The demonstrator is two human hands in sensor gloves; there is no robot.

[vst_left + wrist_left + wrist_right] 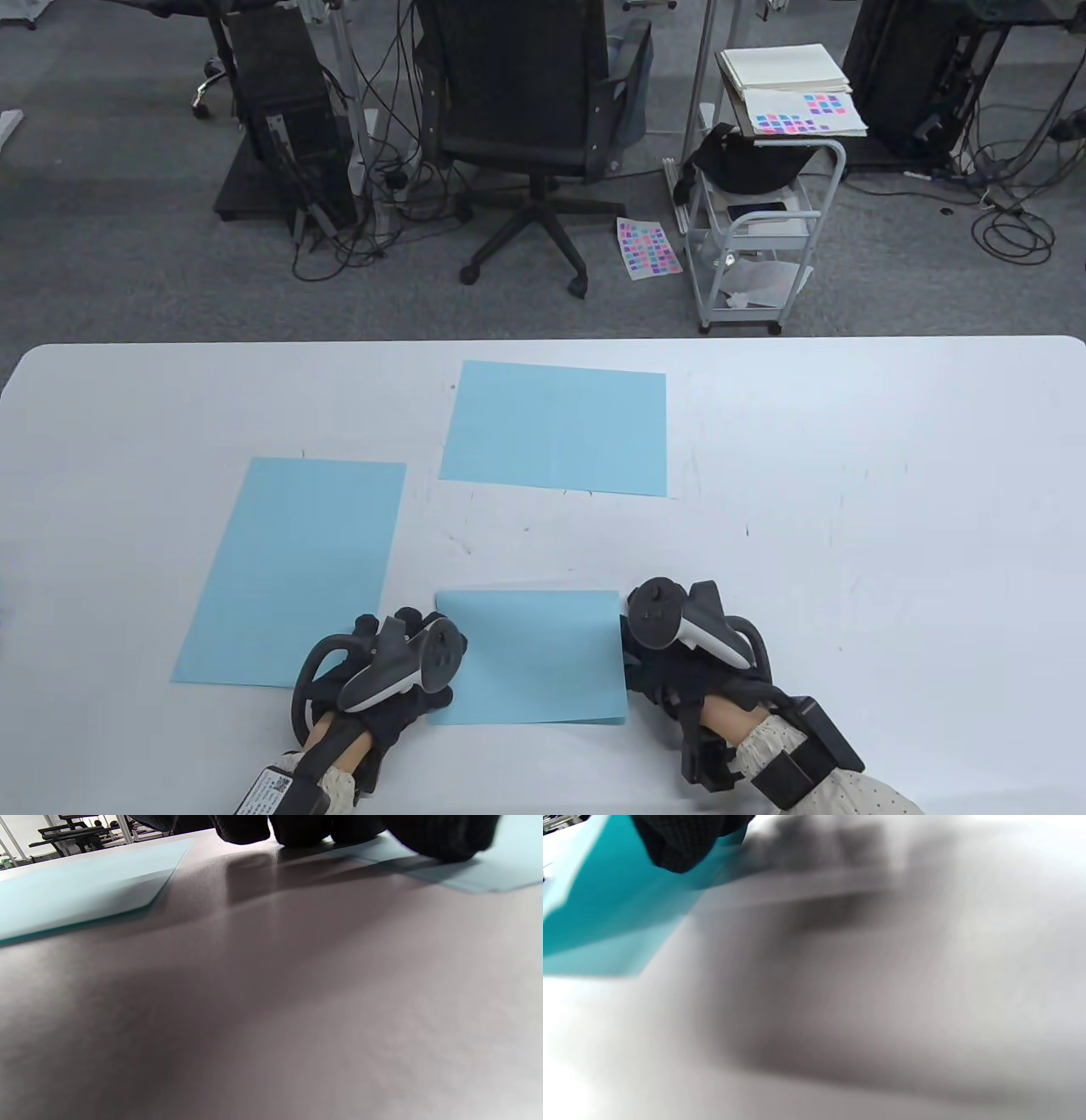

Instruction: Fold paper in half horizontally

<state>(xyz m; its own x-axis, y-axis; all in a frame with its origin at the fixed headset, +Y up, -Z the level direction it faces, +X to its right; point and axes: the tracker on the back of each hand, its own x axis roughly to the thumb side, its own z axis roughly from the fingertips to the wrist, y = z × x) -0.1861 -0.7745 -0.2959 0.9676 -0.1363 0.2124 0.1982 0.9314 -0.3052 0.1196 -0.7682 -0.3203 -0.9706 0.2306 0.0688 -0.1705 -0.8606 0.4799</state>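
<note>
Three blue sheets lie on the table [848, 509], the near paper [530, 658] already doubled over between both hands: left hand [390, 671] fingertips press its left edge, right hand [679, 645] pinches the right, leaving only creasing.

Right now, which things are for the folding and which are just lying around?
For the folding: folded blue paper, left hand, right hand.
Lying about: flat blue sheet, far blue sheet, office chair, trolley.
</note>
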